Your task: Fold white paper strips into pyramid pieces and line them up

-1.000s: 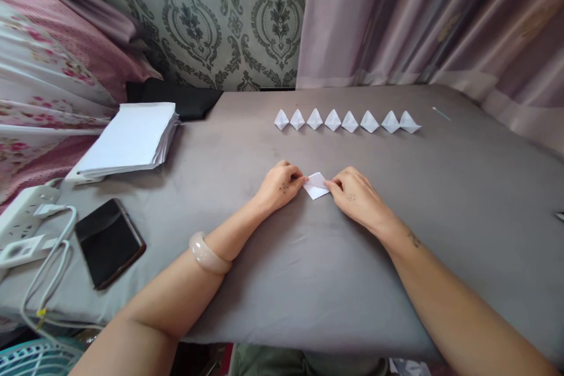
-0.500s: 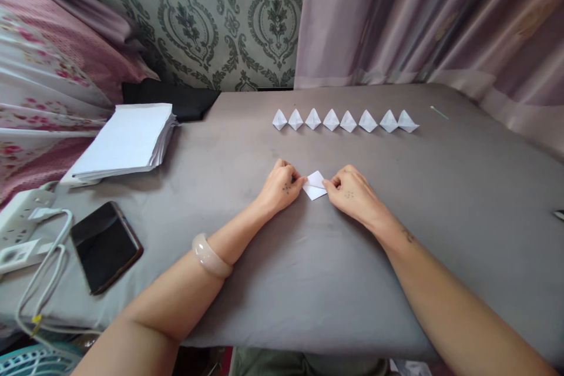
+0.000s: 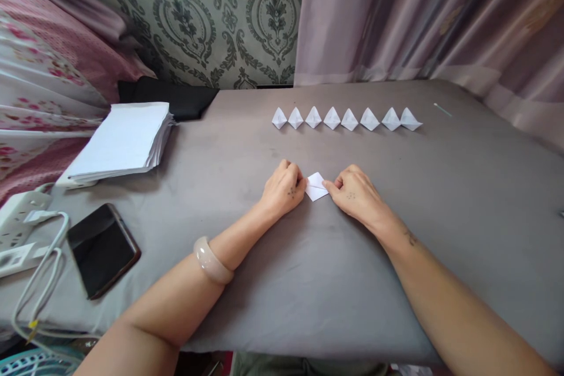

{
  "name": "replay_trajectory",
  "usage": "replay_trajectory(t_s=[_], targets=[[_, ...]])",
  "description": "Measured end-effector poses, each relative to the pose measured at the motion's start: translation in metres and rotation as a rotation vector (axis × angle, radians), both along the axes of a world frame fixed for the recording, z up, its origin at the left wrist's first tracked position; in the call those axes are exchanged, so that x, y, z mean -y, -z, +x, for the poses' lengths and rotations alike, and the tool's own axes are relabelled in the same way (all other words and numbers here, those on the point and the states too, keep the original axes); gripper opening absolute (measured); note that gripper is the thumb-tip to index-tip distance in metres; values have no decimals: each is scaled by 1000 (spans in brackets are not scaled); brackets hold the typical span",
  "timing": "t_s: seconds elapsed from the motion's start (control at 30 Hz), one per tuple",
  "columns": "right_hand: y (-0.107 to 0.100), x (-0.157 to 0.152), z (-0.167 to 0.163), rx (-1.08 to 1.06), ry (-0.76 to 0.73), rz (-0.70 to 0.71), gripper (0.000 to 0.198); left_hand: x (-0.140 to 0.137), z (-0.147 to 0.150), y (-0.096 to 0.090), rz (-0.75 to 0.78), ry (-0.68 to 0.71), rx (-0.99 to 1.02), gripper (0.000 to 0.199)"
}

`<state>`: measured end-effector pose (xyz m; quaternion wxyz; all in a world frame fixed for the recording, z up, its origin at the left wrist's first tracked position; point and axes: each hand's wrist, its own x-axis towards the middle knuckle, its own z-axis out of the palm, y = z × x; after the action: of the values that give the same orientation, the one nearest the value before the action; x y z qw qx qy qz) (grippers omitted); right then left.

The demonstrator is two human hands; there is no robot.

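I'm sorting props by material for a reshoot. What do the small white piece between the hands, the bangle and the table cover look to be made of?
The small white piece, pinched by the left hand and right hand, looks like thin matte paper: sharp creases, flat facets. The bangle looks like polished stone or resin, pale, glossy, translucent; which, I cannot tell. The table cover looks like soft grey fabric, faintly napped.

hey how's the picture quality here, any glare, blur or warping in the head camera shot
Head view: soft, even daylight with only faint shadows under the left hand and right hand; the small folded paper between them is sharp, no motion blur. The phone screen shows a dull sheen, no hard glare. Wide-angle warping bends the table edges and stretches the forearms near the bottom corners.
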<state>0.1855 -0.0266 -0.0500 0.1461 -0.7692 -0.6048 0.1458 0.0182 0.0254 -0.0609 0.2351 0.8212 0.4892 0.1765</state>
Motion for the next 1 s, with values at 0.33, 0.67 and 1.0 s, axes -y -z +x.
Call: replay_trajectory(t_s=[0.33, 0.67, 1.0], targets=[[-11, 0, 27, -347, -24, 49, 21, -5, 0, 7, 141, 330, 45, 39], [-8, 17, -20, 44, -307, 174, 37, -5, 0, 9, 115, 152, 31, 31], [-11, 25, -36, 418, -424, 134, 33, -11, -9, 8, -114, -279, 264, 25]])
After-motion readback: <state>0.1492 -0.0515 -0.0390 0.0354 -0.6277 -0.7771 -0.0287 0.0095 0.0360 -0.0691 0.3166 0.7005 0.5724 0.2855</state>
